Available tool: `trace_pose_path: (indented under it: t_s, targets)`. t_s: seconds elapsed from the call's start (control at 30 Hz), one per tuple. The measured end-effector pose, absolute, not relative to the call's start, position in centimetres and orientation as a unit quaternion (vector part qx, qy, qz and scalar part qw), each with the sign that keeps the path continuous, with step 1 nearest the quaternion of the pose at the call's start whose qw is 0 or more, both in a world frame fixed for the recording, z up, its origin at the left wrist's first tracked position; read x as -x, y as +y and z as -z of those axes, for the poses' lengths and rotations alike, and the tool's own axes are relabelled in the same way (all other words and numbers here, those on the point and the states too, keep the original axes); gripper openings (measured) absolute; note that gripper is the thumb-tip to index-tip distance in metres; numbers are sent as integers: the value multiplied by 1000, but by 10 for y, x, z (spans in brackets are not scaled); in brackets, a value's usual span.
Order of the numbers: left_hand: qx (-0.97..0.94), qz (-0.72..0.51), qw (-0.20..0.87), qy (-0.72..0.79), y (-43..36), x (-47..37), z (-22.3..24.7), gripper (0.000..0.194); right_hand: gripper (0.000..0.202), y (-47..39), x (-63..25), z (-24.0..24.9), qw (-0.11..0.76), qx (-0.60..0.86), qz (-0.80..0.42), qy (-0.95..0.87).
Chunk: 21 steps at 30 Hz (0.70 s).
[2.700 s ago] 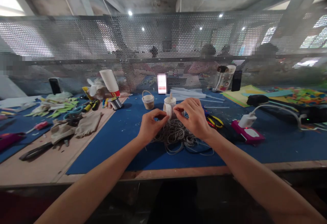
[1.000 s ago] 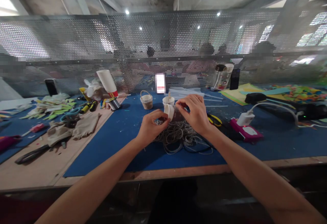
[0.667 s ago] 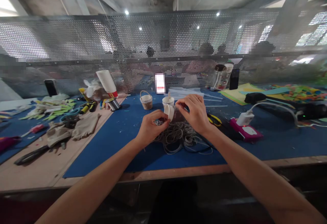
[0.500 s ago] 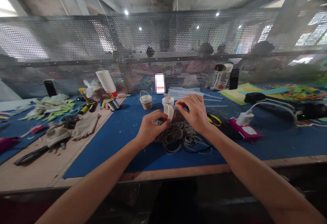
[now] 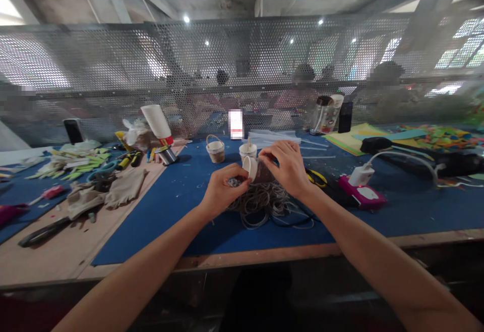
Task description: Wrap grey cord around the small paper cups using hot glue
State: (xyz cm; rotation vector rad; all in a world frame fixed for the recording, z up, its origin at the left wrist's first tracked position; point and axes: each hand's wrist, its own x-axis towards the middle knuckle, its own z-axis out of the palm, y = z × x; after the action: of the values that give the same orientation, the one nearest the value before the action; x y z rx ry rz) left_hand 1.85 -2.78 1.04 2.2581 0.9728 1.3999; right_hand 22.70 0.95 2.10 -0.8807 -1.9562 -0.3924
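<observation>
A small paper cup lies tipped on its side in the air, its white mouth facing left. My left hand grips the cup's rim between thumb and fingers. At the cup's far side my right hand is closed in a pinch; what sits between its fingertips is too small to make out. Below both hands spreads a tangled heap of grey-brown cord. Just behind the held cup stands a white cup with a stick-like piece in it. To its left is a cord-wrapped cup basket with an arched handle.
A leaning stack of paper cups stands at the back left. Work gloves and pliers lie left. Yellow-handled scissors and a magenta power box are right. A phone stands before the mesh partition.
</observation>
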Motion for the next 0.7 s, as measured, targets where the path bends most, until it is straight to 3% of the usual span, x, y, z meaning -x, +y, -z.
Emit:
trace_pose_path:
  t_s: [0.7]
  targets:
    - [-797, -480, 159, 330, -29, -19, -12, 6, 11, 12, -229, -20, 449, 356, 147, -806]
